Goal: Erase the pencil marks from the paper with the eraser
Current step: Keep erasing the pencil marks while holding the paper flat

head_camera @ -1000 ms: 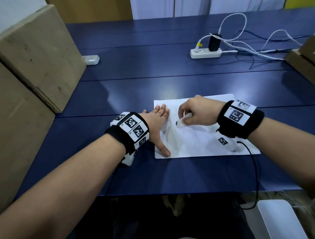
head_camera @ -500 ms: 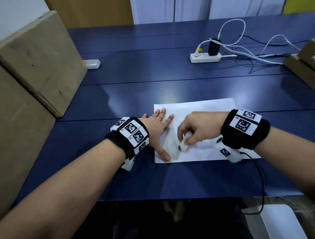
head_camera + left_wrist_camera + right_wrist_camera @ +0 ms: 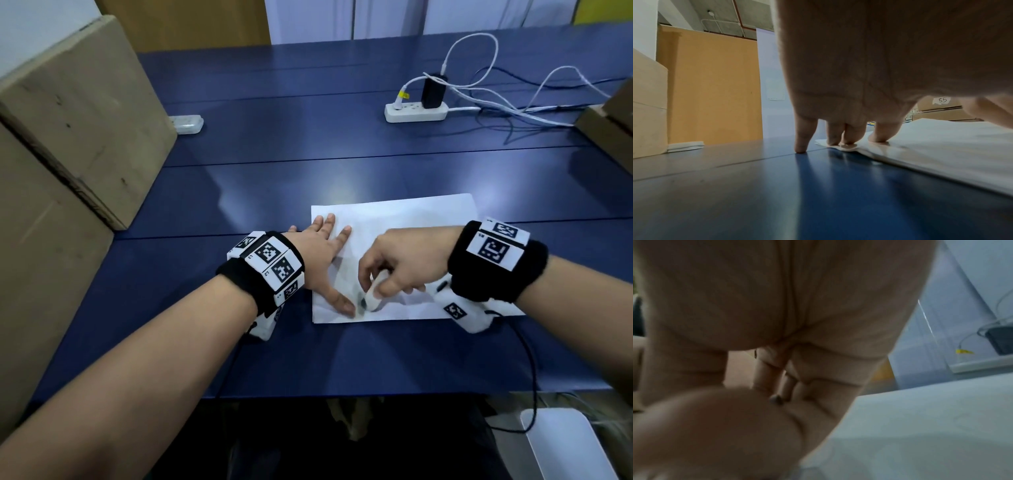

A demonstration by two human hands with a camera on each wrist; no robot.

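Observation:
A white sheet of paper [image 3: 411, 219] lies on the blue table [image 3: 274, 192]. My left hand [image 3: 322, 253] lies flat with spread fingers on the paper's left edge, its thumb near the front left corner. In the left wrist view its fingertips [image 3: 877, 138] press the paper [image 3: 941, 146], the little finger on the table. My right hand [image 3: 397, 263] pinches a white eraser [image 3: 371, 296] with a dark tip and holds it down on the paper near the front edge, beside the left thumb. In the right wrist view the curled fingers [image 3: 777, 386] hide the eraser.
Cardboard boxes [image 3: 78, 113] stand along the left side. A white power strip [image 3: 416, 111] with a black charger and several cables lies at the back right. A small white case [image 3: 186, 123] sits at the back left. Another box [image 3: 609, 126] is at the right edge.
My right hand has drawn the eraser from the middle of the sheet down toward the front edge, close to the left thumb. The left hand stays pressed on the paper.

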